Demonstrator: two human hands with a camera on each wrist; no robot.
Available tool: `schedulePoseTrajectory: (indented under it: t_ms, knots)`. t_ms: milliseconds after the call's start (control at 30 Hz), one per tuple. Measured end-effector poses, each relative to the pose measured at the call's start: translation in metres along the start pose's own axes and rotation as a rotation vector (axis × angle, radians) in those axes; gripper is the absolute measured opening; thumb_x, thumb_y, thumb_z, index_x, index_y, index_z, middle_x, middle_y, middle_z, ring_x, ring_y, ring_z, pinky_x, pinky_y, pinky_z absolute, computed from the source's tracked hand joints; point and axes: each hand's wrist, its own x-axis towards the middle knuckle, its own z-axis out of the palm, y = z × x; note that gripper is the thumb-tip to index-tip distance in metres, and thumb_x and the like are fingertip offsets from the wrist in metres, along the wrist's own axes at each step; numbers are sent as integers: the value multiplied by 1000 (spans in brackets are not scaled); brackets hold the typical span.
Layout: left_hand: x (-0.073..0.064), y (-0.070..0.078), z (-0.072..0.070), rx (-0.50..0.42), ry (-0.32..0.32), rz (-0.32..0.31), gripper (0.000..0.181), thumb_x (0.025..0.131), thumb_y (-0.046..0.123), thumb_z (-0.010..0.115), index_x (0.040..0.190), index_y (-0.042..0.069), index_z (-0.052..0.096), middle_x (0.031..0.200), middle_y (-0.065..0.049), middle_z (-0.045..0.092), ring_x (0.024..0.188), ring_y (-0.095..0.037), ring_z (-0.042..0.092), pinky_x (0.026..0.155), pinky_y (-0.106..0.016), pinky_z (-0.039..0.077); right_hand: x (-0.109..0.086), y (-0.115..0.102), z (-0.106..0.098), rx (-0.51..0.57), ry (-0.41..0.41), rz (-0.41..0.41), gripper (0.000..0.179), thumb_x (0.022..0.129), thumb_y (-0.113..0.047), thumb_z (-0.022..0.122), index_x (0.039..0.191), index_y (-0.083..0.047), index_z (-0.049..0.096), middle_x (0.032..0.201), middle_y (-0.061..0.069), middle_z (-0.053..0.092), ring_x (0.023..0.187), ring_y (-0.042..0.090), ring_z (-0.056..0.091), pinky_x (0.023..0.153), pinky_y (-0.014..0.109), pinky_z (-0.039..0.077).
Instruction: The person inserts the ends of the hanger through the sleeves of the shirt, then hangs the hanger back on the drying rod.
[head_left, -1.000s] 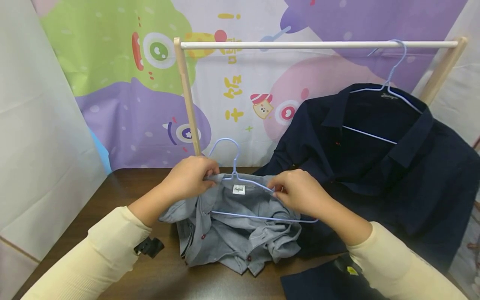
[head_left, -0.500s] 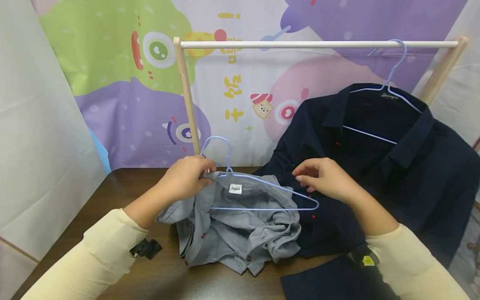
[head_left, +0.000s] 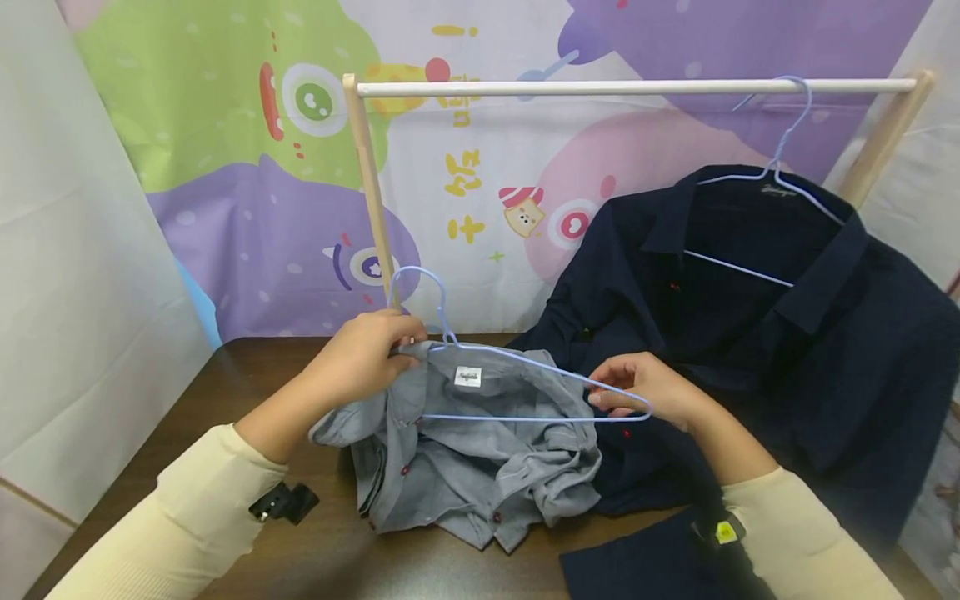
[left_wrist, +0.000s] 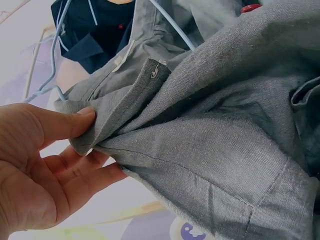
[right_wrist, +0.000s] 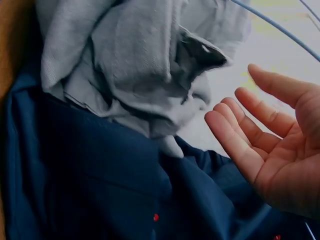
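Observation:
A grey button-up shirt [head_left: 480, 467] lies bunched on the table, its white label [head_left: 468, 377] showing inside the neck. My left hand [head_left: 363, 354] pinches the shirt at the collar; in the left wrist view the thumb [left_wrist: 75, 125] presses on the grey cloth with fingers behind it. A light blue wire hanger [head_left: 517, 419] has its left part inside the shirt, while its right end sticks out past the cloth. My right hand [head_left: 652, 387] is beside that end, fingers loosely bent behind the wire. In the right wrist view the fingers [right_wrist: 235, 145] hold nothing.
A wooden-post rack with a white rail [head_left: 570, 87] stands behind. On its right hangs a dark navy shirt [head_left: 600, 283] on another blue hanger [head_left: 783, 142], spreading onto the table. More dark cloth [head_left: 637, 558] lies at the front of the brown table [head_left: 247, 375].
My right hand has released the grey shirt and hanger and moved right, up and then down to the hanger's end. The hanger has shifted, its hook leftward. My left hand keeps its pinch.

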Motion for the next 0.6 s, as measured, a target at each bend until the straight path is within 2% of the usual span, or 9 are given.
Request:
schedulePoseTrajectory:
  t_ms: [200,367,500,600]
  knots:
    - [1,0,-2,-16,8,0,19,80,-1,76,96,6,68,78,-1,56,74,-20,53,66,-39,46,4,-5,15,-41,-76,-35,30,84,-12,76,103,8,64,88,12,66,76,20,63,63,36,57]
    - [0,-1,-4,-31,22,3,18,80,-3,75,93,8,67,76,-1,52,74,-20,50,66,-38,44,5,-6,22,-192,-72,-78,23,80,-14,78,95,-1,66,75,5,62,60,19,58,47,28,47]
    - [-1,-1,-6,-33,30,2,18,79,-2,75,90,9,66,75,0,51,74,-20,50,66,-37,42,3,-7,21,-276,38,-150,11,79,-1,74,86,-1,66,73,0,60,61,12,54,51,25,45]
    - [-2,-2,-8,-36,32,-13,18,79,-1,76,88,10,65,74,0,50,74,-20,49,65,-37,41,0,-8,17,-278,151,-176,8,79,4,70,84,0,65,75,1,59,65,11,52,57,25,46]
